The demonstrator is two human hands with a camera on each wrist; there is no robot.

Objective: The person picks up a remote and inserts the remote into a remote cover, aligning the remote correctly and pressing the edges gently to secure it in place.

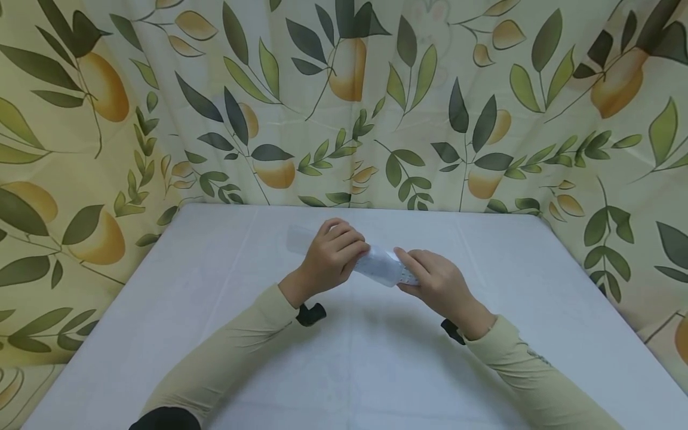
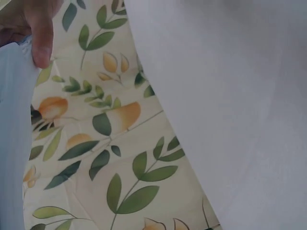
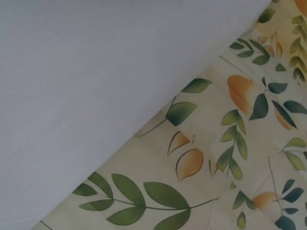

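Both hands are raised above the table, holding a pale, translucent, tube-shaped thing point(image 1: 378, 266) with small dark marks near its right end. My left hand point(image 1: 333, 251) has its fingers curled over the middle of it, and a clearer part sticks out to the left. The right hand point(image 1: 438, 280) pinches the right end between thumb and fingers. In the left wrist view, the pale tube-shaped thing point(image 2: 14, 134) runs down the left edge, with the right hand point(image 2: 36, 28) at its top. Its exact kind is unclear. Neither hand shows in the right wrist view.
A white-covered table point(image 1: 349, 370) lies below the hands. Behind and beside it hangs a curtain-like cloth point(image 1: 408, 119) printed with leaves and fruit. Dark wrist devices point(image 1: 312, 315) sit under the cuffs of the light sleeves point(image 1: 231, 340).
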